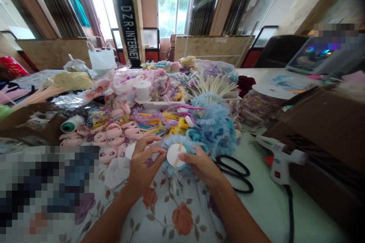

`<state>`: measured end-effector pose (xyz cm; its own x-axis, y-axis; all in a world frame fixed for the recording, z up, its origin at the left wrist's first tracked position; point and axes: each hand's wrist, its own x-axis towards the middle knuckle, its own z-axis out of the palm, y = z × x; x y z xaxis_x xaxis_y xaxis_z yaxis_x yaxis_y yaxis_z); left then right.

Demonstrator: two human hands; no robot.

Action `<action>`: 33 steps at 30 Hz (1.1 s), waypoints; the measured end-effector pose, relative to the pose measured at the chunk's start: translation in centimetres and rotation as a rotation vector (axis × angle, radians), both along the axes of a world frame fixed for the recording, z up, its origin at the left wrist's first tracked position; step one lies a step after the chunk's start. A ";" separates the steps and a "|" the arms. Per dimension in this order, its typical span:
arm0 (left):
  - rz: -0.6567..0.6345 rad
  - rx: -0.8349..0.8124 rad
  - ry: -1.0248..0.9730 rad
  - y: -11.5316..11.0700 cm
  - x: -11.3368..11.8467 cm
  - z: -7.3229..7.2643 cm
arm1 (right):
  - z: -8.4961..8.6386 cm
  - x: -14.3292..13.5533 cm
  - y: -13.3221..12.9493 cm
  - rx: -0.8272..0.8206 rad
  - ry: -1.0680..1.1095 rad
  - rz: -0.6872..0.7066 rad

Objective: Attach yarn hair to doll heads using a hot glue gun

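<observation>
Low in the middle, my right hand (201, 163) grips a light blue ruffled tulle piece (171, 142), with the thumb pressing on the white round disc (174, 155) at its centre. A tan strip lies across the disc. My left hand (146, 159) is at the disc's left side, thumb and forefinger pinched together; what is between the fingertips, if anything, is too small to make out. Black-handled scissors (238, 174) lie just right of my right hand. Left of my left hand are several pink doll-face pieces (115, 136).
A hot glue gun (278, 159) rests at the right beside a cardboard box (322, 121). Blue tulle ruffles (216, 129) are heaped behind my right hand. Further back stand a white spool (142, 89) and bags of trimmings. Floral cloth (182, 216) covers the near table.
</observation>
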<state>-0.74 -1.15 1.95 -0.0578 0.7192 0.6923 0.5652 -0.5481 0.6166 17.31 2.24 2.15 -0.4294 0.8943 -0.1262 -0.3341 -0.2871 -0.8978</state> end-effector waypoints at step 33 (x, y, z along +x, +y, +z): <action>-0.156 0.040 0.284 1.0 -1.6 -0.1 | -0.3 0.2 0.4 0.209 -0.454 0.176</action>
<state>-2.31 -0.12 1.86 0.2505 0.6763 0.6927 0.6183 -0.6623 0.4231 17.54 2.64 1.90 -0.5185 0.8398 -0.1608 0.1386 -0.1030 -0.9850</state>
